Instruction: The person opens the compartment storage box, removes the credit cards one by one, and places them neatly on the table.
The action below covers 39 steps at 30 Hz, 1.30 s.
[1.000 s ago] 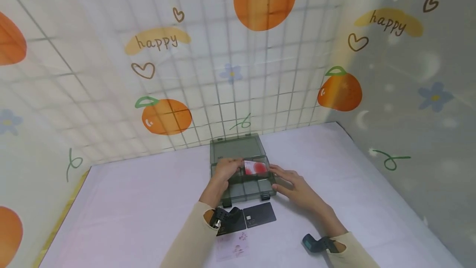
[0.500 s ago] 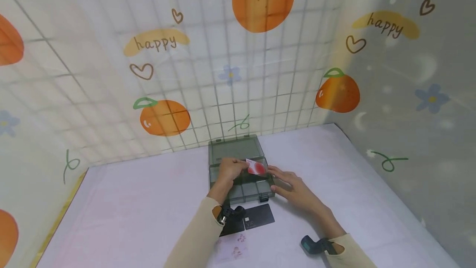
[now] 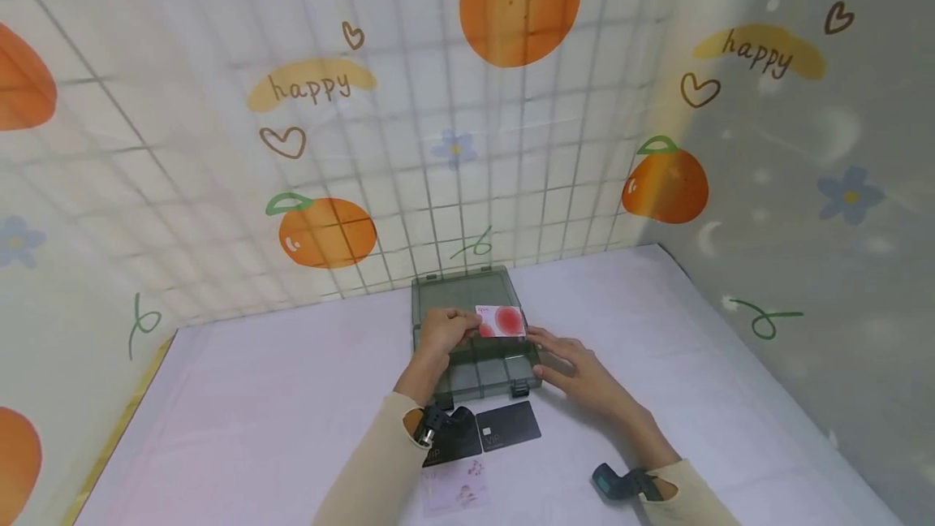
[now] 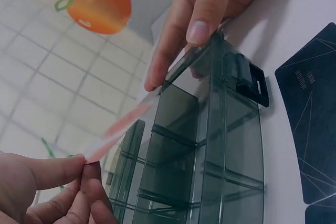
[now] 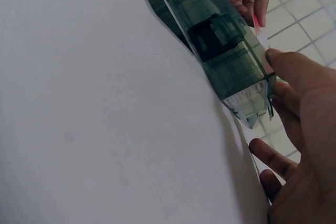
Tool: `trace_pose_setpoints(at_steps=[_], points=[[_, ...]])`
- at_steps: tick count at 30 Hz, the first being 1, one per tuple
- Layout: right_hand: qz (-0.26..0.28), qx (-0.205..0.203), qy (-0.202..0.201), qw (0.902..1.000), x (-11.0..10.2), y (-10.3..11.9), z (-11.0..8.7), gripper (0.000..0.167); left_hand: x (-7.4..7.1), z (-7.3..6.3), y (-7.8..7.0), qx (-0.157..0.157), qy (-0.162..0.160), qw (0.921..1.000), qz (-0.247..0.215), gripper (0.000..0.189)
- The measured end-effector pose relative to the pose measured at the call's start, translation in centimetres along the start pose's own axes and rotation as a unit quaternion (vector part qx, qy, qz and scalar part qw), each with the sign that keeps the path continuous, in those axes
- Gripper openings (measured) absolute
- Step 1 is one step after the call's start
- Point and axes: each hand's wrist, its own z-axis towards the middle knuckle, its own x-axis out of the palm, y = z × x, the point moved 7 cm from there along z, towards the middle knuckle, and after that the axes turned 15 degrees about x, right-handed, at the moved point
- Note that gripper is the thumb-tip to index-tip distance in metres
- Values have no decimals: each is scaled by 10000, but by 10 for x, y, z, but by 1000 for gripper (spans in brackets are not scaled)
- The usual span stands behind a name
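My left hand (image 3: pixel 441 339) pinches one end of a red and white card (image 3: pixel 509 321) between thumb and fingers. In the left wrist view the card (image 4: pixel 123 128) tilts above a translucent dark green compartment box (image 4: pixel 236 145), whose lid (image 3: pixel 467 291) lies back. My right hand (image 3: pixel 584 372) rests at the box's right end, its thumb on the rim near the front corner. Its index fingertip lies close to the card's far end; whether it touches the card, I cannot tell. The right wrist view has the thumb on the rim and the other fingers loosely spread.
Before the box lie two black cards marked VIP, the right one (image 3: pixel 509 426) and the left one (image 3: pixel 454 438), partly under my left wrist strap. A pale pink card (image 3: pixel 455 487) lies nearer me. Behind the white table (image 3: pixel 277 404) hangs a printed curtain (image 3: pixel 409 120).
My left hand shifted slightly right and tilted the card, then came back left. The card now sits higher and flatter over the box. My right hand stayed in place.
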Motion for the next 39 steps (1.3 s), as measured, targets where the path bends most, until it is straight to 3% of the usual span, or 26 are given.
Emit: trace_pose_setpoints(at_steps=[19,33,39], points=[[-25,43,9,10000,2,-5,1,59,-15,-17,-19,214,-8,9995,-229,18],[37,-39,-9,10000,3,-6,0,57,-24,-33,-23,247,-93,9982,-546,24],[21,130,33,9999,2,-3,0,56,-26,-42,-24,265,-36,9970,-723,24]])
